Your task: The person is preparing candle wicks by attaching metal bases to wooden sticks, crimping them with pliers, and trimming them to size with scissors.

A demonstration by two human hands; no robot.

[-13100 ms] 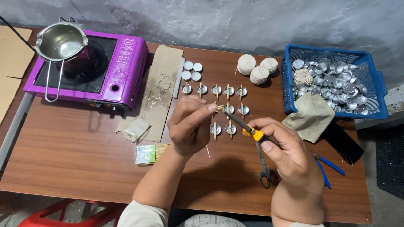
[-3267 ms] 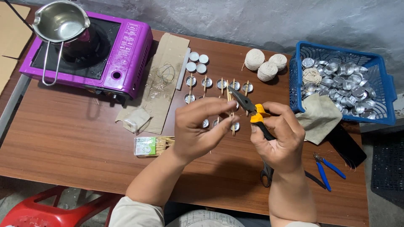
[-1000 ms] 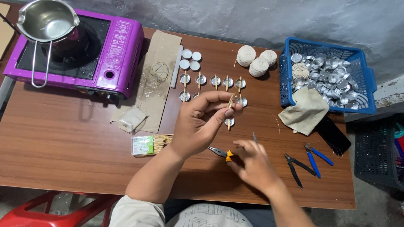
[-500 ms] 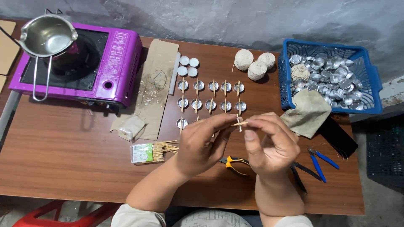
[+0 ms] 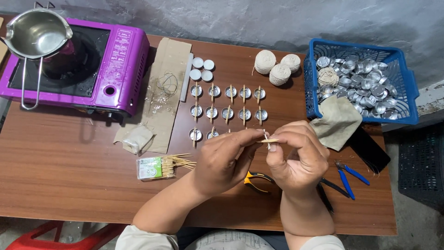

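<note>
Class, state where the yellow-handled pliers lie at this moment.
In the head view, the yellow-handled pliers lie on the table near its front edge, mostly hidden beneath the left hand and right hand.

Purple portable stove [image 5: 92, 69], black burner top, with a shiny steel pot [image 5: 37, 34] on it. Reddish-brown wood-grain table [image 5: 69, 185]. Blue plastic basket [image 5: 360, 51] full of silver metal cups [image 5: 365, 88]. Cream twine balls [image 5: 277, 67], tan cardboard strip [image 5: 166, 92], olive-grey cloth [image 5: 337, 122]. Yellow-and-black pliers [image 5: 256, 179], blue-handled pliers [image 5: 349, 175], pale toothpick [image 5: 269, 140] between the fingers.
</note>
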